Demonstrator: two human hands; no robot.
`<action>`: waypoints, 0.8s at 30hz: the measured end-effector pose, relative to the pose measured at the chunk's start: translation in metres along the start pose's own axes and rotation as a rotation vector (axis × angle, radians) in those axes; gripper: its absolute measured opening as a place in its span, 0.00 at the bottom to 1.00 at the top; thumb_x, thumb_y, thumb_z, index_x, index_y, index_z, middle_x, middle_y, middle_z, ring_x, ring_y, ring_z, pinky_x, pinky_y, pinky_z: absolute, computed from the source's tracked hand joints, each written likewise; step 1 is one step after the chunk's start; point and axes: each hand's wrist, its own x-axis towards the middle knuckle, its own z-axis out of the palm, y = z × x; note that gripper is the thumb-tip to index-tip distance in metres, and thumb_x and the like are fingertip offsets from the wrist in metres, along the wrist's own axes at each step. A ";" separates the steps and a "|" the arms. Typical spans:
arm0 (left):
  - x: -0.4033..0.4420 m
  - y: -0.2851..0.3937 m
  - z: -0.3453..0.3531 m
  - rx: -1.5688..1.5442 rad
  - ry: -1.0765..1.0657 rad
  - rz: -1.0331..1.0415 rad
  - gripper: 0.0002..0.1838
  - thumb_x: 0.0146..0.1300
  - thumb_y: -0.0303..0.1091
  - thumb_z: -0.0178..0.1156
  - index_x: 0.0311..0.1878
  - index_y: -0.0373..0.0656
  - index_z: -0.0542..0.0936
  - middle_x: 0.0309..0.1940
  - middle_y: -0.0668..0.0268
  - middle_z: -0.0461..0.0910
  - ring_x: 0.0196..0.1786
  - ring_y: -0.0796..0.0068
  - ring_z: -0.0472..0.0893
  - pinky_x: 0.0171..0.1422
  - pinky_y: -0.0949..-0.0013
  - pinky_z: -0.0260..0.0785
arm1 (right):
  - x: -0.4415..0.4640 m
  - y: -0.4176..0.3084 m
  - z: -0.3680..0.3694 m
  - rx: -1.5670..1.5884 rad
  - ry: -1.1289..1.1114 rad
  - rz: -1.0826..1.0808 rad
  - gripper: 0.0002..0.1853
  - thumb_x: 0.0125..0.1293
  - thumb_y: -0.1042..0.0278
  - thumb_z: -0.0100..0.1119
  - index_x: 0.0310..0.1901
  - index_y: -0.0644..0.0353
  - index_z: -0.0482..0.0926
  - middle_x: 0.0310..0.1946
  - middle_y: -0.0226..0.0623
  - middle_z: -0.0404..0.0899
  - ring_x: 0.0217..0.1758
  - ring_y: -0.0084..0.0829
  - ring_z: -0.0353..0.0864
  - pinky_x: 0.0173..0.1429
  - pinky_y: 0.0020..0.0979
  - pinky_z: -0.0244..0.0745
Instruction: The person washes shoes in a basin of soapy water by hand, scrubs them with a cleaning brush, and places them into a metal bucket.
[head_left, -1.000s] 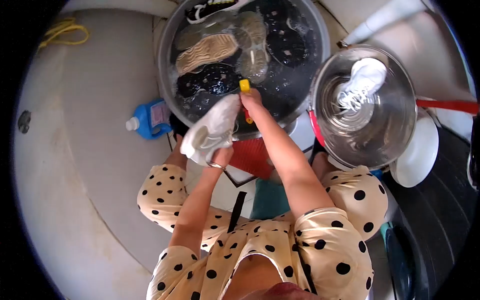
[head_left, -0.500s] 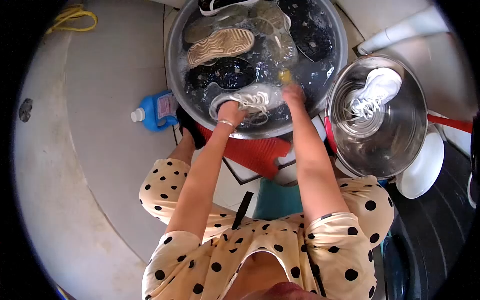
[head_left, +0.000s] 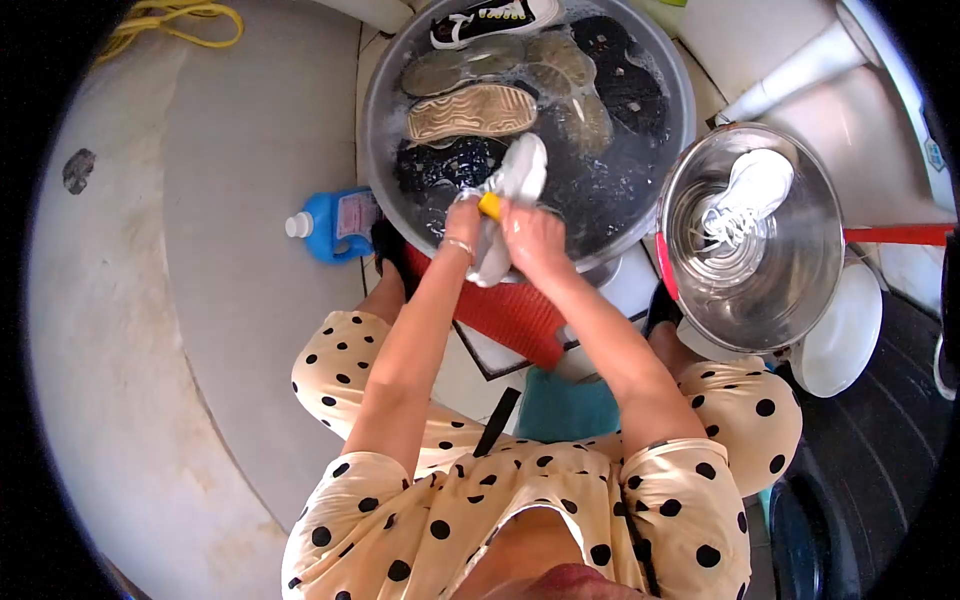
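A white shoe point(head_left: 522, 172) is tilted over the near rim of a large grey basin point(head_left: 682, 150) of dark water. My left hand point(head_left: 463, 218) is closed on the shoe's left side. My right hand point(head_left: 533, 235) is wrapped round a brush with a yellow end point(head_left: 490, 206), held against the shoe; the rest of the brush is hidden. In the basin lie a tan-soled shoe point(head_left: 472, 112), a black-and-white shoe point(head_left: 497, 20) and several dark and greyish shoes.
On the right, a steel pot point(head_left: 806, 300) with red handles holds another white shoe point(head_left: 760, 183). A white bowl point(head_left: 845, 335) is beside it. A blue bottle point(head_left: 325, 226) stands left of the basin, and yellow rope point(head_left: 185, 12) lies at upper left.
Both hands have lifted the white shoe out of the water and turned it upright across the basin's near rim. The brush has come left, out of the water, onto the shoe.
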 end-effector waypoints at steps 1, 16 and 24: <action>0.000 -0.015 -0.001 0.228 0.032 0.164 0.24 0.66 0.47 0.51 0.37 0.31 0.80 0.38 0.43 0.81 0.45 0.48 0.80 0.48 0.53 0.70 | 0.004 0.002 -0.008 -0.061 0.035 0.022 0.27 0.73 0.53 0.41 0.25 0.60 0.82 0.23 0.52 0.81 0.28 0.52 0.83 0.36 0.49 0.79; -0.029 0.025 0.002 0.685 0.075 0.514 0.16 0.56 0.38 0.52 0.30 0.34 0.81 0.33 0.40 0.79 0.42 0.40 0.79 0.47 0.47 0.70 | -0.020 0.038 0.022 0.003 -0.024 0.091 0.19 0.68 0.62 0.44 0.30 0.66 0.82 0.29 0.57 0.81 0.37 0.55 0.83 0.45 0.49 0.78; 0.005 0.033 0.008 -0.730 -0.206 -0.326 0.13 0.61 0.31 0.53 0.45 0.36 0.80 0.42 0.56 0.82 0.46 0.58 0.81 0.55 0.54 0.72 | 0.049 0.070 0.000 0.386 0.195 0.388 0.30 0.67 0.39 0.50 0.40 0.66 0.79 0.35 0.57 0.82 0.40 0.52 0.83 0.43 0.47 0.76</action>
